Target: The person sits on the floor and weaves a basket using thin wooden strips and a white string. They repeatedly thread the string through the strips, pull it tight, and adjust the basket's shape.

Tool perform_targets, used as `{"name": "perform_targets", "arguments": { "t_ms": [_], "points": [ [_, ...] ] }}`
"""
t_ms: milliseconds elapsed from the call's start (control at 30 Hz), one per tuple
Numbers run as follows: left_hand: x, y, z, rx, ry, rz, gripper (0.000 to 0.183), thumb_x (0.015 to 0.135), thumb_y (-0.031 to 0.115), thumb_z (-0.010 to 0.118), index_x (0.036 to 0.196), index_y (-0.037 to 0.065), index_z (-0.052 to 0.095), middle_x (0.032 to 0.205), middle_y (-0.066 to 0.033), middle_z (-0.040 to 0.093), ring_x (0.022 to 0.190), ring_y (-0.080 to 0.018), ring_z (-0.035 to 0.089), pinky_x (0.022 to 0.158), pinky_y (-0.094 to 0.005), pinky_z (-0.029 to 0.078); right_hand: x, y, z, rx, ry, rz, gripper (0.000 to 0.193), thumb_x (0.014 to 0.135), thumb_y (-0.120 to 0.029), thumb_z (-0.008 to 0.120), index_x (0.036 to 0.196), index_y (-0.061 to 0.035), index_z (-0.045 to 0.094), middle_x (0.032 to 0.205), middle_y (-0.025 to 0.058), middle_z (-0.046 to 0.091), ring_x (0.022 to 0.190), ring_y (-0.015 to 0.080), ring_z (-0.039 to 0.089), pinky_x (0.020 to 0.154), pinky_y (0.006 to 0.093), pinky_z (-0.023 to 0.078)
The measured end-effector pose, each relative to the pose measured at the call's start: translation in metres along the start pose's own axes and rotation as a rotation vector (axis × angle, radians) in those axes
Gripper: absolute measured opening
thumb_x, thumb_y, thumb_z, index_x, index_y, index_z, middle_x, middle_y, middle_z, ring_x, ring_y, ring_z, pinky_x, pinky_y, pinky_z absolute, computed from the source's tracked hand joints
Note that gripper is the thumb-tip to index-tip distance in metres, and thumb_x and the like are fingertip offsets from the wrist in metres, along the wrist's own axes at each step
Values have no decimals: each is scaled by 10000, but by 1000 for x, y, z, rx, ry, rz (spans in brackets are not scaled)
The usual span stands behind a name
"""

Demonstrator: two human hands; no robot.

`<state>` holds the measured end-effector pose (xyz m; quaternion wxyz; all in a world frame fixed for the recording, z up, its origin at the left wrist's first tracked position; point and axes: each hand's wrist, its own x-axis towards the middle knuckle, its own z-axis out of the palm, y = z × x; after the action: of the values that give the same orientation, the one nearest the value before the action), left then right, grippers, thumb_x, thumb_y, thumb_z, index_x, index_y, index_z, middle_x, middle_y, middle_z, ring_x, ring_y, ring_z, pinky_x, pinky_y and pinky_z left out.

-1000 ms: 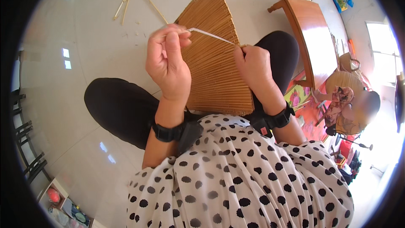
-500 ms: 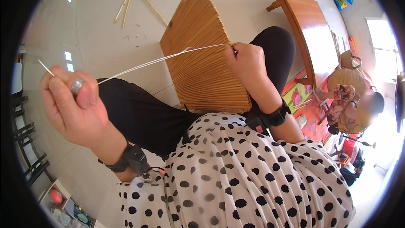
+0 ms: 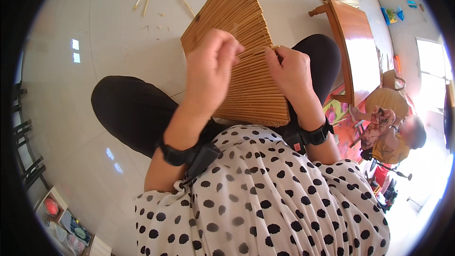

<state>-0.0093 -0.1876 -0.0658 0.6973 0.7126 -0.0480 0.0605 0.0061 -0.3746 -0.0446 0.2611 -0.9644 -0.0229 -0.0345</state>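
Fingers (image 3: 277, 57) of both hands pinch, seemingly, the reed mat (image 3: 246, 80)

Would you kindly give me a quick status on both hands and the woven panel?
Left hand closed, knuckles over the woven reed panel. Right hand pinching the panel's edge. Panel resting on the lap. Nothing blocking.

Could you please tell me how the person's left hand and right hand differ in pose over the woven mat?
The left hand is curled into a loose fist above the woven mat, blurred, while the right hand lies sharp against the mat's right part. The left hand's fingertips tuck under out of sight; the right hand's fingers pinch at the mat's slats. Both wear a black wrist strap.
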Motion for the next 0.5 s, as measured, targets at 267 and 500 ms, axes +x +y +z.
{"name": "perform_targets", "arguments": {
  "t_ms": [267,500],
  "points": [
    [-24,-46,34,42,-40,0,59,1004,53,593,1021,0,576,1062,-190,722,926,-375,702,762,-382,553,2,4,4,-19,35,2,343,919,-231,692,714,40,651,608,234,585,543,403,599,519,405,492],
    [-25,-50,30,27,-29,75,56,984,37,601,1024,8,574,1150,-200,701,974,-409,675,814,-402,557,3,-5,2,-28,-17,24,350,926,-224,692,702,37,627,583,219,566,511,383,582,497,390,475]
  ]
}}
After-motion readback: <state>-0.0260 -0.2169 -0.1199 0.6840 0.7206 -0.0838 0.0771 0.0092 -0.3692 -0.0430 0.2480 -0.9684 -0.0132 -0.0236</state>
